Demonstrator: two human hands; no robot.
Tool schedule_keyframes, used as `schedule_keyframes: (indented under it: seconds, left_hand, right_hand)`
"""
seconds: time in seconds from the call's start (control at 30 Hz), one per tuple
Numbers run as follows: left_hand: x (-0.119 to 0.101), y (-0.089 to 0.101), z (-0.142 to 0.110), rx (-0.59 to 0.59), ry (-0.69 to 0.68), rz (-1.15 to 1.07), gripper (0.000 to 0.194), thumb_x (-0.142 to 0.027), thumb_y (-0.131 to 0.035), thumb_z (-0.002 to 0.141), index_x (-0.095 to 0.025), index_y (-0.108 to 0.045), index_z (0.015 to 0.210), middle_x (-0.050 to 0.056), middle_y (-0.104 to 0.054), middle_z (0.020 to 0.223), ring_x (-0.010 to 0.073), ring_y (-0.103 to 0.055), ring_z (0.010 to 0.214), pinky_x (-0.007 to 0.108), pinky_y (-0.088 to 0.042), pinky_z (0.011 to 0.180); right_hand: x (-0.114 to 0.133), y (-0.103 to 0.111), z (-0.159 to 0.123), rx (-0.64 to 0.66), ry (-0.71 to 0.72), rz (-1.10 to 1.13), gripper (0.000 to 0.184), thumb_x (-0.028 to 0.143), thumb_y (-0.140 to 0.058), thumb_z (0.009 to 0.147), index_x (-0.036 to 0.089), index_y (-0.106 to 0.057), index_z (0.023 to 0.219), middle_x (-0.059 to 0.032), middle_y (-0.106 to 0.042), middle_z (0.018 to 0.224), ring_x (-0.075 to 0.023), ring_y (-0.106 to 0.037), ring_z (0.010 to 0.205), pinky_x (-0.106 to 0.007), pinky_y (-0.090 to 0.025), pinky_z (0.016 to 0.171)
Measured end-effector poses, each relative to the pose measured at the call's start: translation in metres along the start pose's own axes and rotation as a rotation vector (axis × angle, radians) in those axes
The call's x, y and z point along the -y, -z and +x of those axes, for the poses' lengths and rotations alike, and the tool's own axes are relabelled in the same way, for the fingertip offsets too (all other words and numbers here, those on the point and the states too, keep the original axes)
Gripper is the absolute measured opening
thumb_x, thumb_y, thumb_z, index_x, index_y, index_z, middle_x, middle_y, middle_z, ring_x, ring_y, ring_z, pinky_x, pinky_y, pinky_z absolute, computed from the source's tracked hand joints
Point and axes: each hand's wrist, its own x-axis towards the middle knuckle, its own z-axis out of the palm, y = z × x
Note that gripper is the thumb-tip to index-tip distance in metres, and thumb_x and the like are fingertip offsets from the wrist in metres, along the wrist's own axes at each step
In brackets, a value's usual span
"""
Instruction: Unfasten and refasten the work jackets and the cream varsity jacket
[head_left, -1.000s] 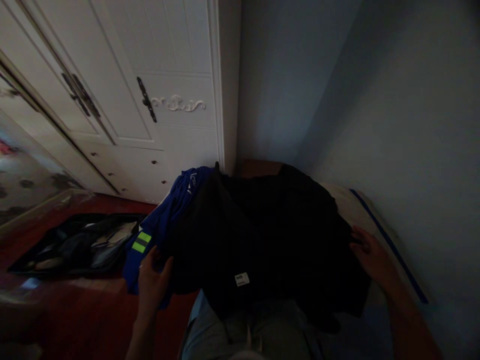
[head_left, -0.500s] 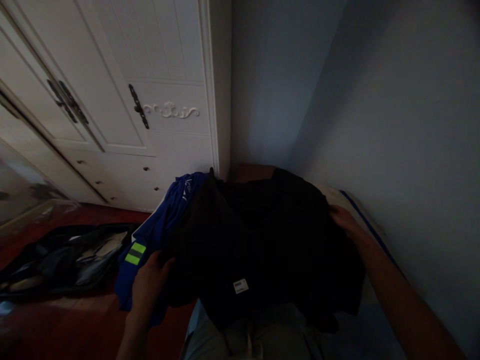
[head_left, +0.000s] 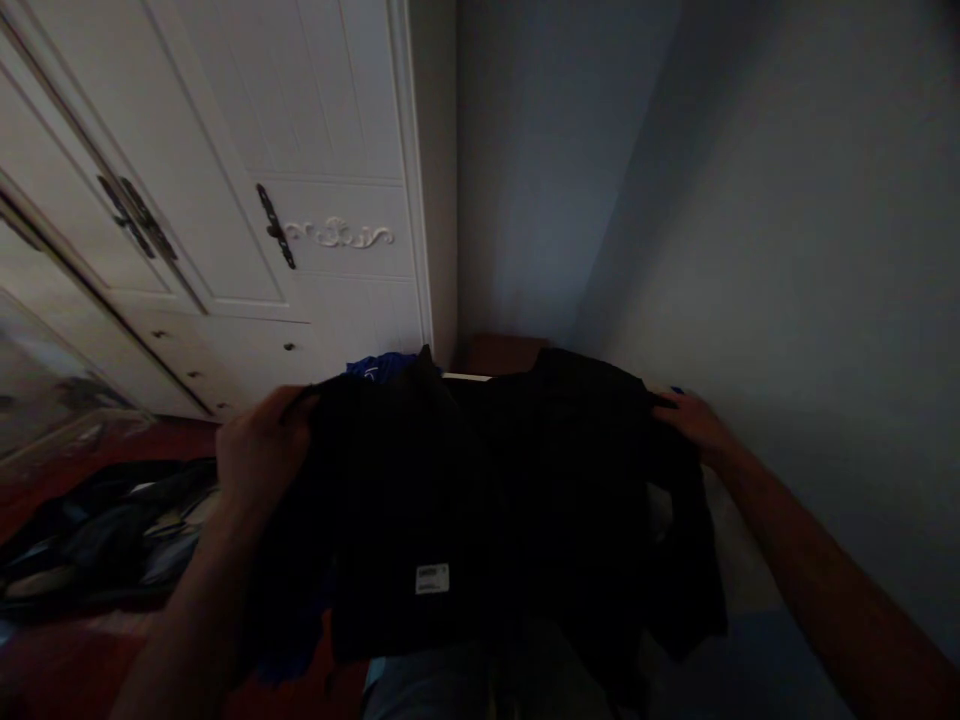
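A black garment (head_left: pixel 495 500), with a collar and sleeves like a shirt or jacket, is stretched wide in front of me. My left hand (head_left: pixel 262 440) is closed on its left shoulder or sleeve edge. Over on the other side, my right hand (head_left: pixel 690 425) pinches the right shoulder edge. A small white label (head_left: pixel 433 579) shows near the garment's lower part. Partly covered behind it is a blue garment (head_left: pixel 382 367), whose lower end peeks out below my left forearm. The dark cloth hides most folds.
A white wardrobe (head_left: pixel 352 120) with dark handles stands at the left and ahead. On the red floor (head_left: pixel 97 650) lies an open suitcase (head_left: pixel 97 540) filled with clothes. A grey wall (head_left: pixel 787 250) rises at the right. A brown object (head_left: pixel 504 354) sits in the corner.
My left hand has risen and moved left, now gripping the black garment's edge and spreading it. The garment covers more of the blue one. My right hand stays nearly in place.
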Motion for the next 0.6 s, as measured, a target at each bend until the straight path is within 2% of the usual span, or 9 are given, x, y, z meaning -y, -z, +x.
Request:
schedule_keyframes:
  seconds: [0.07,0.13,0.23,0.33,0.43,0.5,0.6]
  left_hand:
    - [-0.015,0.012,0.037,-0.070,-0.097,0.025,0.036,-0.040,-0.041,0.092,-0.023,-0.070,0.106,0.008,-0.070,0.083,0.0261,-0.064,0.078,0.036,-0.043,0.073]
    - [-0.030,0.019,0.074,-0.083,-0.170,0.061,0.039,-0.040,-0.038,0.093,-0.025,-0.069,0.110,0.011,-0.072,0.090,0.0278,-0.065,0.085,0.038,-0.043,0.075]
    - [-0.048,0.022,0.121,-0.054,-0.198,0.134,0.042,-0.039,-0.037,0.090,-0.025,-0.069,0.111,0.016,-0.072,0.098,0.0322,-0.066,0.092,0.043,-0.042,0.071]
    - [-0.057,0.017,0.155,-0.063,-0.218,0.157,0.043,-0.040,-0.035,0.088,-0.025,-0.069,0.111,0.019,-0.071,0.105,0.0359,-0.066,0.098,0.047,-0.040,0.071]
    - [-0.058,0.002,0.173,-0.082,-0.223,0.148,0.044,-0.042,-0.034,0.090,-0.024,-0.067,0.113,0.020,-0.069,0.112,0.0370,-0.065,0.104,0.050,-0.039,0.073]
    - [-0.056,-0.014,0.175,-0.056,-0.208,0.161,0.045,-0.040,-0.031,0.093,-0.021,-0.063,0.118,0.019,-0.067,0.117,0.0361,-0.063,0.108,0.050,-0.040,0.077]
    - [-0.050,-0.049,0.162,0.173,-0.233,0.226,0.040,-0.025,-0.033,0.095,-0.013,-0.060,0.120,0.020,-0.062,0.122,0.0354,-0.058,0.117,0.053,-0.040,0.091]
  right_hand:
    - [0.028,0.015,0.001,-0.142,0.025,0.027,0.035,0.028,-0.066,0.067,0.017,-0.075,0.099,-0.0066,-0.075,0.081,-0.0206,-0.067,0.064,-0.029,-0.052,0.058]
    - [0.058,0.030,0.003,-0.260,0.104,-0.049,0.033,0.026,-0.068,0.067,0.018,-0.076,0.097,-0.0049,-0.074,0.079,-0.0199,-0.067,0.066,-0.029,-0.051,0.061]
    - [0.097,0.047,0.011,-0.334,0.259,-0.323,0.027,0.021,-0.068,0.071,0.020,-0.077,0.095,-0.0044,-0.075,0.085,-0.0200,-0.067,0.076,-0.031,-0.050,0.072]
    - [0.121,0.062,0.027,-0.401,0.392,-0.655,0.024,0.025,-0.067,0.078,0.022,-0.077,0.101,-0.0066,-0.075,0.098,-0.0227,-0.067,0.087,-0.035,-0.048,0.079]
    - [0.129,0.071,0.047,-0.475,0.419,-0.843,0.028,0.038,-0.065,0.085,0.022,-0.074,0.107,-0.0107,-0.073,0.104,-0.0261,-0.065,0.090,-0.038,-0.048,0.077]
    - [0.126,0.069,0.063,-0.478,0.447,-0.903,0.031,0.042,-0.062,0.089,0.019,-0.072,0.108,-0.0145,-0.070,0.107,-0.0278,-0.063,0.096,-0.040,-0.048,0.081]
    - [0.109,0.049,0.085,-0.348,0.428,-0.991,0.031,0.030,-0.062,0.088,0.013,-0.068,0.114,-0.0218,-0.063,0.117,-0.0336,-0.057,0.112,-0.048,-0.044,0.093]
